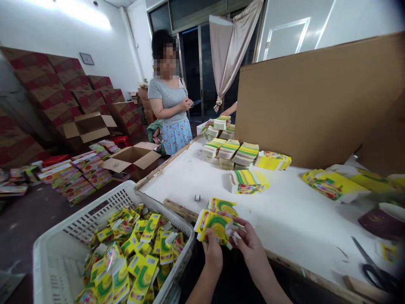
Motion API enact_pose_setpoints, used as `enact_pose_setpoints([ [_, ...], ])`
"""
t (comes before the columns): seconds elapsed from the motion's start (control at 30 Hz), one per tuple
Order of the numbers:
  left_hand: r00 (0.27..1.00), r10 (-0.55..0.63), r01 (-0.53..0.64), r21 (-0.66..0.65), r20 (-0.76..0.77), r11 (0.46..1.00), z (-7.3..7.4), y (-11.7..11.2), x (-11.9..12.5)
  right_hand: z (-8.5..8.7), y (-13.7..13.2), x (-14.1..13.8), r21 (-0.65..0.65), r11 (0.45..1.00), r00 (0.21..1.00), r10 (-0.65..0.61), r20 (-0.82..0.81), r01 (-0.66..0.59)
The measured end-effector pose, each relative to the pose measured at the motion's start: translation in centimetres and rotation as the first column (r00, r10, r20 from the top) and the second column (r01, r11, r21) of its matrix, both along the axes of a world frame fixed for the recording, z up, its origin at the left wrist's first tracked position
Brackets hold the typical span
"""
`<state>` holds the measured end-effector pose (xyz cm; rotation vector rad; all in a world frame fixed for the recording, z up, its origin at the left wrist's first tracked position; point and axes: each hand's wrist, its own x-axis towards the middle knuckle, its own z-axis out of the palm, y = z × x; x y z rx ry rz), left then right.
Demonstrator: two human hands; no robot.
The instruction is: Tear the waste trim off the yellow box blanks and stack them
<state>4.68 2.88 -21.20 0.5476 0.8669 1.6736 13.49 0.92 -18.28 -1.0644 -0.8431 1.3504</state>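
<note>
Over the table's front edge, my left hand (212, 252) grips a small yellow and green printed carton (214, 224), its thumb lying across the printed face. My right hand (252, 246) is at the carton's right end, fingers closed around its white end flap; small white pieces show at the fingertips. Just behind, another yellow carton (225, 205) lies on the white tabletop (177, 177), partly covered by the held one. To the left stands a white plastic basket (60, 226) with many loose yellow cartons (142, 270) in it.
Bundled carton stacks (247, 154) sit farther back beside a tall cardboard sheet (310, 101). Scissors (371, 261), a dark cup (381, 221) and a wooden block (363, 288) lie right. Across the table stands a person (171, 101). An open cardboard box (133, 158) stands behind the basket.
</note>
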Motion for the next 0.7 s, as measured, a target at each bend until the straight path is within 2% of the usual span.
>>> enact_pose_setpoints([
  [0.13, 1.000, -0.009, 0.009, 0.009, -0.030, 1.000, -0.5, -0.1, -0.1, -0.4, 0.0, 0.1, -0.111, 0.994, 1.000, 0.012, -0.018, -0.013],
  [0.2, 0.999, -0.045, 0.046, 0.022, -0.028, 0.999, -0.7, -0.2, -0.2, -0.5, 0.0, 0.0, -0.061, 0.998, 0.999, 0.011, 0.049, -0.008],
  [0.3, 0.999, -0.042, 0.043, 0.003, -0.018, 0.999, -0.9, -0.1, -0.2, -0.7, -0.2, -0.2, 0.107, 0.994, 0.970, -0.007, 0.245, -0.020],
  [0.37, 1.000, 0.001, -0.001, -0.016, 0.006, 1.000, -0.6, 0.1, -0.2, -0.9, -0.6, -0.4, 0.231, 0.973, 0.897, -0.086, 0.433, -0.018],
  [0.43, 0.997, 0.011, -0.011, -0.002, 0.074, 1.000, 0.0, 0.3, 0.0, -1.3, -1.0, -0.4, 0.331, 0.943, 0.791, -0.202, 0.577, -0.001],
  [0.53, 0.979, -0.065, 0.059, 0.038, 0.194, 0.998, 0.7, 0.3, 0.4, -1.7, -1.0, -0.3, 0.398, 0.917, 0.710, -0.300, 0.637, 0.031],
  [0.6, 0.975, -0.077, 0.076, 0.013, 0.209, 0.997, 0.7, 0.2, 0.5, -1.5, -0.7, 0.0, 0.373, 0.927, 0.733, -0.286, 0.617, 0.047],
  [0.7, 0.995, -0.018, 0.022, -0.041, 0.099, 0.999, 0.1, 0.0, 0.5, -0.6, -0.1, 0.4, 0.263, 0.964, 0.891, -0.090, 0.445, -0.034],
])
